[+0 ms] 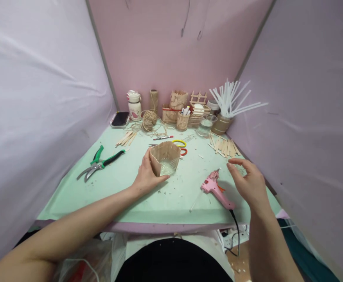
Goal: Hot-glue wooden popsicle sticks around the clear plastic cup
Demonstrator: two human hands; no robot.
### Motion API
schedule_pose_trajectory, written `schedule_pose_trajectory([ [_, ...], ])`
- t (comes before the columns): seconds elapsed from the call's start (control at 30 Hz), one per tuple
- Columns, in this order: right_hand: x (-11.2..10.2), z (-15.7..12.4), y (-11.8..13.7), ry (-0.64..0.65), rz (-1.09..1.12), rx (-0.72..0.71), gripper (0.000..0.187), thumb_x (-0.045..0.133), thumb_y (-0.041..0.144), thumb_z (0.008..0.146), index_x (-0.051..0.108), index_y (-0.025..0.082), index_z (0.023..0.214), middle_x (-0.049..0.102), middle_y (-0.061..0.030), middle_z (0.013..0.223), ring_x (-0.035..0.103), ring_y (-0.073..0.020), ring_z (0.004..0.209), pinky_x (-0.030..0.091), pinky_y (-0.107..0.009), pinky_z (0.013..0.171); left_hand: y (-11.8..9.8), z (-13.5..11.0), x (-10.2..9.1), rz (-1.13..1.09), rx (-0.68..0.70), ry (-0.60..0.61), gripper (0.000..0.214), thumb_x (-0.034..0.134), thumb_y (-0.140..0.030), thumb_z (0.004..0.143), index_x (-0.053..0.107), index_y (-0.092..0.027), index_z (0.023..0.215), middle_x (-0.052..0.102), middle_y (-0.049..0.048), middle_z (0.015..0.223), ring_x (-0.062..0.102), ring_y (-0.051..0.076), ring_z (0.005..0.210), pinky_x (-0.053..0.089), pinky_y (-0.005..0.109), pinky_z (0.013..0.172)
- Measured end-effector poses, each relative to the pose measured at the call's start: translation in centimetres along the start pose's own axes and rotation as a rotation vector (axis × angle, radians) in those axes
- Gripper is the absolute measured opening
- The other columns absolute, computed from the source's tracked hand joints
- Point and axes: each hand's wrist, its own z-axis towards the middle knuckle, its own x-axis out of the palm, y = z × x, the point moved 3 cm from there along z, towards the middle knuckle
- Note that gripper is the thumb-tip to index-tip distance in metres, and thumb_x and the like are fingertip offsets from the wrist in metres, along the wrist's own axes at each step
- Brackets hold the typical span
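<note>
My left hand (148, 174) is wrapped round the left side of a small, open-topped container (166, 152) with light-brown, jagged-rimmed walls. A clear, shiny layer shows inside it. My right hand (249, 182) hovers at the right, thumb and forefinger tips pinched close together; whatever may be between them is too small to make out. Just left of that hand, a pink glue gun (215, 190) lies on the table, its nozzle pointing away from me. Behind the container, scissors (179, 144) with yellow and red handles are partly hidden.
Green-handled pruning shears (101, 164) lie at left on the green-covered table (112, 203). Wooden sticks (225, 147), a twine ball (149, 119), a bottle (134, 105), a phone (120, 118), a clear cup (205, 125) and a pot of white glue sticks (222, 124) stand or lie farther back.
</note>
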Motion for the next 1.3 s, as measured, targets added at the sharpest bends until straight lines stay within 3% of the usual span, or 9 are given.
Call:
schedule_pose_trajectory([
  [0.17,-0.3,0.2,-1.0,-0.013,-0.014,0.035,0.032,0.055,0.05,0.082,0.07,0.023,0.09,0.074,-0.0092,0.099,0.064,-0.029,0.098,0.044,-0.044,0.09,0.3,0.2,0.1,-0.082,0.01,0.034,0.117,0.081,-0.033,0.065,0.004,-0.026,0.153,0.028,0.0173,0.158,0.033,0.032,0.146,0.032,0.049,0.118],
  [0.33,-0.9,0.4,-1.8,-0.012,-0.026,0.063,0.031,0.055,0.051,0.08,0.069,0.024,0.088,0.073,-0.0083,0.092,0.064,-0.0293,0.094,0.043,-0.046,0.091,0.7,0.5,-0.3,-0.149,0.065,0.159,0.114,0.078,-0.031,0.069,0.0,-0.028,0.152,0.032,0.0162,0.155,0.038,0.03,0.144,0.038,0.046,0.115],
  [0.53,-0.9,0.7,-3.9,-0.034,-0.04,0.114,0.034,0.056,0.053,0.079,0.07,0.024,0.087,0.072,-0.0073,0.086,0.063,-0.0279,0.084,0.046,-0.044,0.085,0.3,0.8,-0.9,-0.148,0.193,0.213,0.107,0.076,-0.032,0.071,0.007,-0.023,0.152,0.026,0.0177,0.158,0.032,0.032,0.147,0.031,0.047,0.12],
  [0.7,-1.5,1.4,-6.3,-0.016,-0.07,0.168,0.04,0.054,0.054,0.081,0.072,0.02,0.094,0.074,-0.0098,0.091,0.065,-0.0274,0.085,0.048,-0.04,0.081,0.9,1.3,-1.0,-0.126,0.188,0.243,0.107,0.076,-0.032,0.071,0.008,-0.024,0.153,0.028,0.0169,0.157,0.032,0.033,0.146,0.03,0.05,0.12],
  [0.87,-1.6,2.6,-8.6,0.082,-0.191,0.23,0.041,0.049,0.043,0.084,0.071,0.013,0.101,0.074,-0.016,0.104,0.066,-0.0279,0.099,0.048,-0.039,0.087,2.1,2.0,-1.0,-0.074,0.16,0.258,0.106,0.076,-0.036,0.073,0.009,-0.023,0.153,0.031,0.0184,0.154,0.038,0.036,0.143,0.035,0.055,0.116],
  [1.07,0.3,5.2,-10.0,0.21,-0.263,0.203,0.031,0.049,0.027,0.087,0.074,0.013,0.097,0.075,-0.0147,0.102,0.068,-0.0241,0.093,0.048,-0.034,0.083,2.0,2.1,-1.1,-0.107,0.17,0.252,0.105,0.076,-0.036,0.073,0.01,-0.026,0.154,0.039,0.0171,0.151,0.042,0.034,0.142,0.035,0.056,0.116],
  [1.2,2.3,7.3,-9.8,0.329,-0.32,0.18,0.024,0.053,0.022,0.089,0.075,0.014,0.094,0.076,-0.0126,0.097,0.069,-0.0226,0.091,0.048,-0.031,0.079,2.1,1.9,-1.1,-0.114,0.166,0.269,0.11,0.079,-0.044,0.071,0.009,-0.026,0.155,0.033,0.0177,0.155,0.038,0.037,0.143,0.034,0.058,0.116],
  [1.3,3.8,8.7,-9.2,0.422,-0.369,0.156,0.019,0.057,0.024,0.093,0.073,0.015,0.095,0.074,-0.0106,0.099,0.068,-0.0199,0.092,0.05,-0.032,0.083,2.2,2.0,-1.4,-0.193,0.203,0.239,0.1,0.072,-0.053,0.077,0.014,-0.025,0.155,0.029,0.0159,0.158,0.03,0.037,0.148,0.03,0.057,0.118],
])
